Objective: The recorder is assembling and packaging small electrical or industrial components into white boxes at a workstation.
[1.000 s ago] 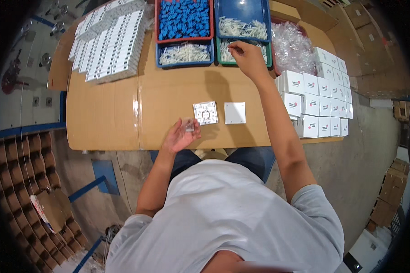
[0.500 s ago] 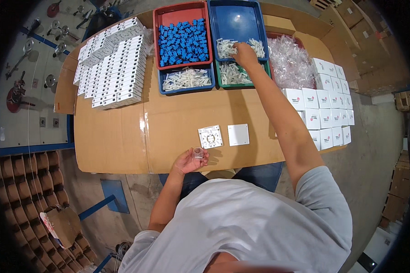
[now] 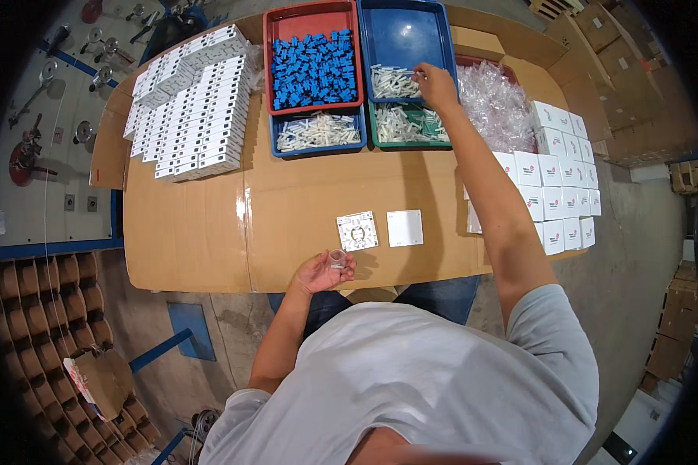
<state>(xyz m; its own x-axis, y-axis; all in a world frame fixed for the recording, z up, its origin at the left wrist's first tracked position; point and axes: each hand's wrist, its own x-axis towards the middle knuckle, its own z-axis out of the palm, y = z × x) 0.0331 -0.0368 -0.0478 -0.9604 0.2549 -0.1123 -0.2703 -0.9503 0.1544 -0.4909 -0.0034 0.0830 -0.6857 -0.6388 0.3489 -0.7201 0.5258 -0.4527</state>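
Observation:
My left hand (image 3: 313, 273) is at the table's near edge, palm up, its fingers curled round a small clear plastic piece (image 3: 336, 260), perhaps a little bag; its contents are too small to tell. My right hand (image 3: 437, 85) reaches far forward into the upper blue tray (image 3: 406, 39), at the pile of slim white plastic pieces (image 3: 393, 82). Its fingers are drawn together, and what they grip is hidden. Just beyond my left hand lie a square white plate with a patterned face (image 3: 357, 231) and, to its right, a plain white square plate (image 3: 406, 228).
A red tray of blue plastic parts (image 3: 314, 74) stands above a lower blue tray of white pieces (image 3: 318, 133). Next to that is a green tray (image 3: 407, 142). Stacked white boxes (image 3: 202, 108) flank the left, clear plastic bags (image 3: 495, 105) and more white boxes (image 3: 552, 198) the right.
My right hand has shifted a little to the right along the white pieces in the upper blue tray. The left hand keeps its place with the clear plastic piece.

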